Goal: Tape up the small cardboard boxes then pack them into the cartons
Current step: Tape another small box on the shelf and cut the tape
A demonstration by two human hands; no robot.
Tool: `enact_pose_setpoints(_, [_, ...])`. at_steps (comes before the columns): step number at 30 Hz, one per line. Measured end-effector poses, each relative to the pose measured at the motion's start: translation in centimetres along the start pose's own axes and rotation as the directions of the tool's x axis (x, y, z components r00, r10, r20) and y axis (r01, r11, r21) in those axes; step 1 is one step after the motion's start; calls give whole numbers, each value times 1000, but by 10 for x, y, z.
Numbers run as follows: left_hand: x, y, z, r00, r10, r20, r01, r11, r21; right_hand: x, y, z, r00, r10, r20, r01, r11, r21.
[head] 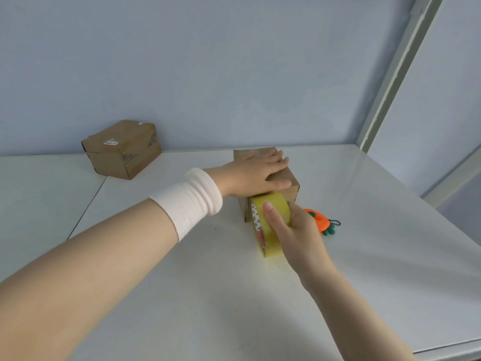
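A small brown cardboard box (291, 181) sits near the middle of the white table. My left hand (253, 174) lies flat on its top, fingers spread, pressing it down. My right hand (296, 230) grips a roll of yellowish clear tape (270, 225) held upright against the box's near side. The box's near face is mostly hidden by the roll and my hands. A larger brown carton (122, 149) with a white label stands closed at the back left against the wall.
An orange carrot-shaped keychain (321, 221) with green leaves and a bead chain lies on the white table (182, 295) just right of the tape roll. A blue wall runs behind. The table's right edge (442, 346) is near a white frame.
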State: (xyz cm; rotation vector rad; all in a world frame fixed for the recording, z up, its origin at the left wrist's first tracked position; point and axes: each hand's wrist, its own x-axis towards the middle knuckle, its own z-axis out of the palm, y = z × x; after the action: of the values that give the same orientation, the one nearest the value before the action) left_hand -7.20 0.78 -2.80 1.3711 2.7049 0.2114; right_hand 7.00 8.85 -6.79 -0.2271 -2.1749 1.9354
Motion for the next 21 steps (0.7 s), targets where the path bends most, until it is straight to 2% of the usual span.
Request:
enact_pose_setpoints(3, [4,-2,-2,997,16,-78,-18,999,-29,4,1,0,1000,2,-2,-2,1000,13])
enact_pose_setpoints(7, [7,-7,11,1000,-9,1,9,999,48,6,4,3,1000,14,18,-15,999,35])
enact_pose_setpoints(11, [8,-9,12,1000,1,-27,0,999,32,-1,8,-3,993,37,108,-48,994,97])
enact_pose_setpoints(14, [8,-9,14,999,4,-33,-3,1000,20,-8,13,-8,981,14,193,-22,999,39])
enact_pose_setpoints(18, [8,-7,11,998,1,-62,-3,1000,-28,-10,17,-10,986,-8,164,4,1000,24])
enact_pose_setpoints(21, [7,-7,11,996,14,-84,-17,999,-30,-12,16,-10,980,-27,197,27,1000,3])
